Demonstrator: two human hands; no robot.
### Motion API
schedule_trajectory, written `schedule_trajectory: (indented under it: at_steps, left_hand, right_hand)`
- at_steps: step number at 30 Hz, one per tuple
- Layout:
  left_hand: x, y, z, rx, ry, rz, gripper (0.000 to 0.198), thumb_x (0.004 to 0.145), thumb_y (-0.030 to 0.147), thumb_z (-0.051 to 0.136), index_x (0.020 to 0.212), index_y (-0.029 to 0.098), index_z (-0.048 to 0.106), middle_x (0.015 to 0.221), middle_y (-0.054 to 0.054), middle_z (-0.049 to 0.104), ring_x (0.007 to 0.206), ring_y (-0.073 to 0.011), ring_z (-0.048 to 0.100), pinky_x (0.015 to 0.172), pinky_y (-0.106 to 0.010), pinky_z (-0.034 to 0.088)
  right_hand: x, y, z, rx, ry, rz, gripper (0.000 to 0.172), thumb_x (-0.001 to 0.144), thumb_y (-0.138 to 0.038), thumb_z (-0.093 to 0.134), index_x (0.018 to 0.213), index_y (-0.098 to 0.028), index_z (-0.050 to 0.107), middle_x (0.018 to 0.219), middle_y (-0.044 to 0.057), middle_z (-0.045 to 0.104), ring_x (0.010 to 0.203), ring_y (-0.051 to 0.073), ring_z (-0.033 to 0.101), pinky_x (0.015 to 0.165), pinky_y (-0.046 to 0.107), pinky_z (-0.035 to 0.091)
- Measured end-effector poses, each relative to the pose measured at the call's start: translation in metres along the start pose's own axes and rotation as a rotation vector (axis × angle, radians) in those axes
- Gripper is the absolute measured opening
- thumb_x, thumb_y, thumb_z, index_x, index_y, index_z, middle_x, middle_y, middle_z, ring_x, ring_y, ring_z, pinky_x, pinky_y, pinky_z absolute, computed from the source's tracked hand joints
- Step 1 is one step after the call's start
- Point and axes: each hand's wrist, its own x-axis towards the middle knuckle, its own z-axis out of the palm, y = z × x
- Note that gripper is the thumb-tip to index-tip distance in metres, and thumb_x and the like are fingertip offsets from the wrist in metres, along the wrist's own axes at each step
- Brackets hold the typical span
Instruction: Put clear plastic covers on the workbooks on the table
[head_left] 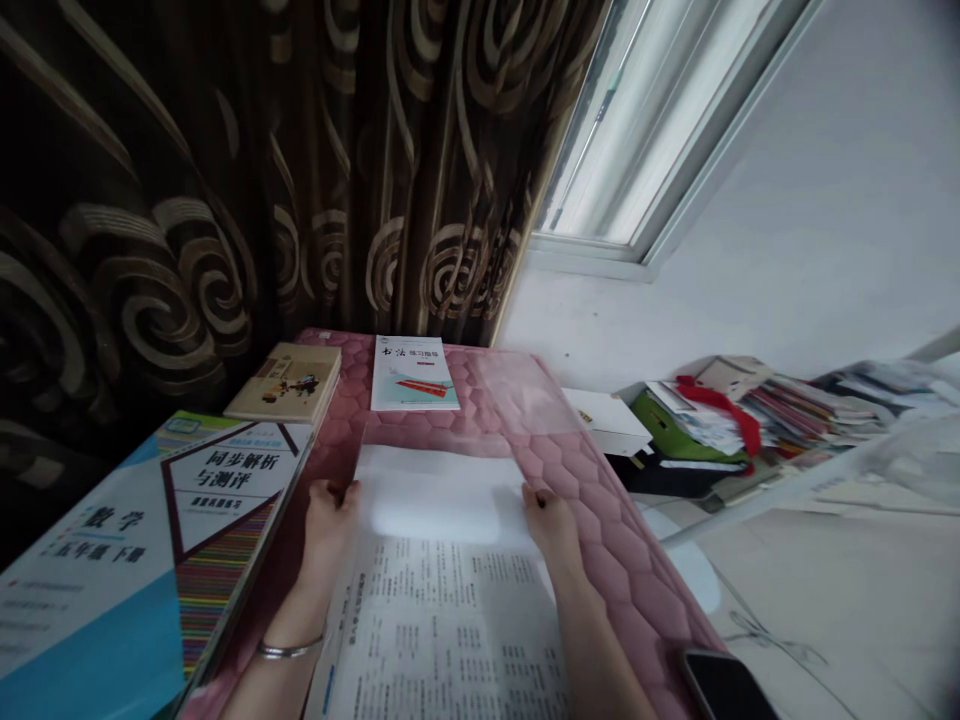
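A book with printed pages (pixel 457 620) lies in front of me on the pink padded table cover (pixel 622 560); its far part is a blank white strip. Clear plastic film (pixel 439 440) shows just beyond the white strip. At the left edge, my left hand (pixel 328 520) is closed with the thumb and curled fingers pinching the side. My right hand (pixel 551 520) pinches the opposite edge the same way. The fingertips beneath are hidden. A silver bangle (pixel 291 650) circles my left wrist.
Left are a large blue and white workbook (pixel 112 590) and a tan book stack (pixel 289 385). A white booklet (pixel 412 375) and another clear sheet (pixel 525 390) lie at the back. A phone (pixel 727 685) sits at the near right edge. Dark curtains (pixel 360 180) hang behind.
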Motion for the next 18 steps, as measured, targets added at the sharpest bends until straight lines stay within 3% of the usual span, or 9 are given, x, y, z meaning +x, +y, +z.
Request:
schedule_trajectory:
  at_steps: [2, 8, 12, 18]
  left_hand:
    - [-0.004, -0.003, -0.002, -0.007, 0.025, 0.014, 0.022, 0.073, 0.043, 0.055, 0.074, 0.022, 0.051, 0.064, -0.003, 0.064, 0.063, -0.0215, 0.062, 0.057, -0.029, 0.044]
    - [-0.004, -0.007, -0.002, -0.088, -0.076, 0.113, 0.032, 0.077, 0.045, 0.047, 0.054, 0.022, 0.046, 0.052, 0.001, 0.055, 0.054, -0.0144, 0.052, 0.052, -0.024, 0.037]
    - [-0.004, -0.001, -0.002, 0.048, -0.081, 0.105, 0.035, 0.078, 0.041, 0.048, 0.049, 0.022, 0.043, 0.047, 0.003, 0.051, 0.049, -0.0122, 0.047, 0.051, -0.023, 0.033]
    - [-0.006, 0.007, -0.003, 0.257, -0.082, 0.101, 0.034, 0.08, 0.032, 0.049, 0.049, 0.023, 0.04, 0.05, 0.0, 0.057, 0.053, -0.0134, 0.053, 0.054, -0.024, 0.032]
  right_hand:
    - [-0.002, -0.002, 0.0, 0.013, 0.029, 0.009, 0.037, 0.086, -0.042, 0.042, 0.059, -0.022, 0.057, 0.06, 0.007, 0.061, 0.057, 0.02, 0.054, 0.053, 0.028, 0.033]
    - [0.003, 0.0, -0.006, 0.089, -0.03, 0.028, 0.033, 0.083, -0.04, 0.043, 0.057, -0.023, 0.054, 0.06, 0.006, 0.063, 0.061, 0.022, 0.059, 0.052, 0.028, 0.035]
    - [0.007, 0.003, -0.01, 0.114, -0.096, 0.054, 0.033, 0.08, -0.043, 0.047, 0.056, -0.022, 0.056, 0.059, 0.006, 0.063, 0.061, 0.022, 0.059, 0.052, 0.028, 0.035]
    - [0.0, -0.001, -0.002, 0.024, -0.035, 0.038, 0.033, 0.081, -0.042, 0.047, 0.062, -0.02, 0.062, 0.061, 0.007, 0.063, 0.059, 0.021, 0.057, 0.052, 0.027, 0.033]
